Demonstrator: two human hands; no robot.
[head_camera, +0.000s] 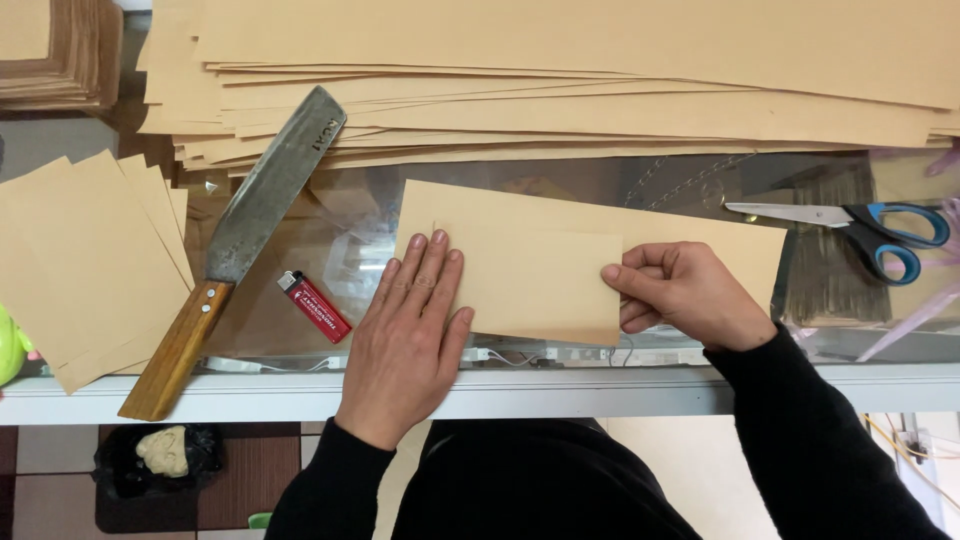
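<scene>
While both hands worked one sheet at the front edge of the glass-topped table (700, 380), this was how things stood:

left hand: left hand (408, 325) lay flat, fingers together and stretched out, palm pressing down on the left part of the folded flap. Not clamped on anything, just weight from above.

right hand: right hand (685, 295) was closed in a pinch on the right edge of the flap, thumb on top, curled fingers beneath.

paper: brown paper sheet (520, 255) lay flat on the glass between the two hands, its near part folded over so a smaller rectangle sat on the longer one.

paper vs grip: flap's right edge sat inside the right-hand pinch; its left end was under the left fingertips; the long back strip stuck out free past both hands.

doing it well (judgement): line up edges before pressing, keep the left palm flat so nothing slides, run the crease firmly from one end to the other.

nearby: big knife (240, 230) with wooden handle just left of the left hand; red lighter (314, 307) between knife and hand; scissors (860, 228) beyond the right hand; paper stack (560, 80) along the back; cut squares (90, 260) far left.
</scene>
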